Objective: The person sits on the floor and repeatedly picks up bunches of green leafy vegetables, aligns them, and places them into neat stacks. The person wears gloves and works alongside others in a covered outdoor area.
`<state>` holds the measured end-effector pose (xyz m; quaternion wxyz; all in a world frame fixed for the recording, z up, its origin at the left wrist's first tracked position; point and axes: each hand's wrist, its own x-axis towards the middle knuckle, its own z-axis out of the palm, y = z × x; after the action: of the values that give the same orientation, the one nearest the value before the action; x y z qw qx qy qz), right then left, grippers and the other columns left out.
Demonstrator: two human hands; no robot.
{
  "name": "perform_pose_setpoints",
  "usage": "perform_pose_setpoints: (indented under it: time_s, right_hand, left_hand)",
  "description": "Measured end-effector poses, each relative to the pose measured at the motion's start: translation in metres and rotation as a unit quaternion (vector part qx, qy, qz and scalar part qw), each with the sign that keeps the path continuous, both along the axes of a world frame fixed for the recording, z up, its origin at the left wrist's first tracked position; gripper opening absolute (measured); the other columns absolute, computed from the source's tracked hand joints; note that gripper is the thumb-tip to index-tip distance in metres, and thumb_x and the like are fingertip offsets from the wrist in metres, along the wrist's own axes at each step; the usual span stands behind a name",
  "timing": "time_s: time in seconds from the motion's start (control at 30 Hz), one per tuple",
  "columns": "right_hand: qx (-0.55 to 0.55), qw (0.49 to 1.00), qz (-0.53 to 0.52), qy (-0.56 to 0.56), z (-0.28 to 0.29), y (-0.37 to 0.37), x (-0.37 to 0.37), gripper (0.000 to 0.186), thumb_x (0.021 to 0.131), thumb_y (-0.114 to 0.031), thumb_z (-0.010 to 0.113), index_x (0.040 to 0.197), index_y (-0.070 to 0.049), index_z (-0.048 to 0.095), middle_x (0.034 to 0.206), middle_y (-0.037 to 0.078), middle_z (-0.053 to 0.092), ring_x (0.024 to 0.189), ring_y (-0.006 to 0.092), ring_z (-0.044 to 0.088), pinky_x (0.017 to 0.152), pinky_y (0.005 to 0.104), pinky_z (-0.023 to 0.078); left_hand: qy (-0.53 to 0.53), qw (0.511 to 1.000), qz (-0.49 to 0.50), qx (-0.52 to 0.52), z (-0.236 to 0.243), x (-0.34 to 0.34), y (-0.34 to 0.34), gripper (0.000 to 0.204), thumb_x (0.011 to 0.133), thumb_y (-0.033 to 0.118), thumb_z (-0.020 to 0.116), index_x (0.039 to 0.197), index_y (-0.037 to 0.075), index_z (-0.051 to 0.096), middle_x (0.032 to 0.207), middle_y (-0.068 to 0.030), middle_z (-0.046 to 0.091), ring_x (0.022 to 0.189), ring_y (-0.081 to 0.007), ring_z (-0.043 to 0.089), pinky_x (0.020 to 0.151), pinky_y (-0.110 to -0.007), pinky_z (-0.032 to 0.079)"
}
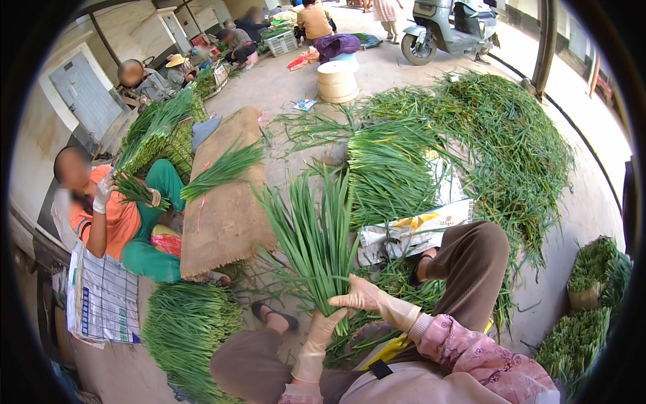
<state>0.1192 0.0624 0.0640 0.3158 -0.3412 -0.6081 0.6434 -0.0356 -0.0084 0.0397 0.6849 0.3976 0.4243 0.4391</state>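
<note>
In front of me a bunch of garlic chives (316,242) stands nearly upright, its long flat leaves fanning out at the top. My left hand (321,333), in a cream rubber glove, is closed round the lower end of the bunch. Just above it, on the right side, my right hand (363,297) in a matching glove grips the same stems. Some fingers of both hands are hidden behind the stalks. Beyond my hands a thick pile of chives (390,175) lies on printed white sacking (417,225).
Loose leaves (498,148) are heaped at the right. Stacked chives (192,337) stand by my left knee. A co-worker (114,215) in orange sits beside a burlap-covered surface (225,222) bearing another bunch (225,172). Farther off are a round stool (338,82) and a scooter (447,30).
</note>
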Motion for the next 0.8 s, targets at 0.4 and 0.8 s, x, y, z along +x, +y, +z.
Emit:
perform_pose_setpoints:
  time_s: [0.4, 0.8]
  right_hand:
    - [-0.189, 0.964, 0.11, 0.15, 0.006, 0.006, 0.012, 0.043, 0.077, -0.026, 0.073, 0.113, -0.006, 0.06, 0.091, 0.002, 0.066, 0.071, 0.009, 0.057, 0.053, 0.0234, 0.044]
    - [-0.184, 0.951, -0.176, 0.178, 0.011, 0.03, 0.009, 0.072, 0.079, -0.052, 0.066, 0.126, -0.001, 0.048, 0.119, 0.009, 0.059, 0.109, 0.0196, 0.053, 0.091, 0.0309, 0.043]
  left_hand:
    - [-0.193, 0.974, -0.084, -0.087, 0.006, -0.001, -0.012, 0.058, 0.079, 0.032, 0.071, 0.118, -0.004, 0.05, 0.11, -0.0178, 0.06, 0.085, -0.0239, 0.063, 0.071, -0.032, 0.053]
    - [-0.115, 0.993, 0.013, -0.02, -0.024, -0.002, -0.009, 0.038, 0.078, 0.013, 0.07, 0.112, 0.001, 0.055, 0.1, -0.0102, 0.063, 0.075, -0.0178, 0.06, 0.063, -0.029, 0.051]
